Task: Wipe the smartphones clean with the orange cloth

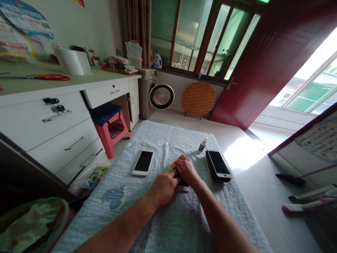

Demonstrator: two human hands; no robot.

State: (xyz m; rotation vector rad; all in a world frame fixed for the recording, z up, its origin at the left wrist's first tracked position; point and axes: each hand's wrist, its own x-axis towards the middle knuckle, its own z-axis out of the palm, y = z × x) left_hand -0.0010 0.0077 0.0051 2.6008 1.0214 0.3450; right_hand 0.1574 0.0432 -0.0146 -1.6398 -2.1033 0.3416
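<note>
A dark-screened smartphone [183, 185] lies on the cloth-covered table [168, 137], partly hidden under my hands. My left hand [163, 188] is closed on its left side and holds it. Over the phone's upper part, my right hand [186, 169] has its fingers curled onto a small orange cloth [173, 165], of which only a bit shows. To the left rests a white smartphone [143, 163], screen up. On the right, another white smartphone [218, 163] tops a stack of phones. Behind that stack stands a small spray bottle [202, 145] with a white cap.
A white desk with drawers [60, 121] runs along the left, a red stool [112, 131] partly under it. A lined bin [34, 223] stands at lower left. Farther back are a washing machine with its round door [161, 96] open, a round wooden board [198, 99] and a red door [252, 70].
</note>
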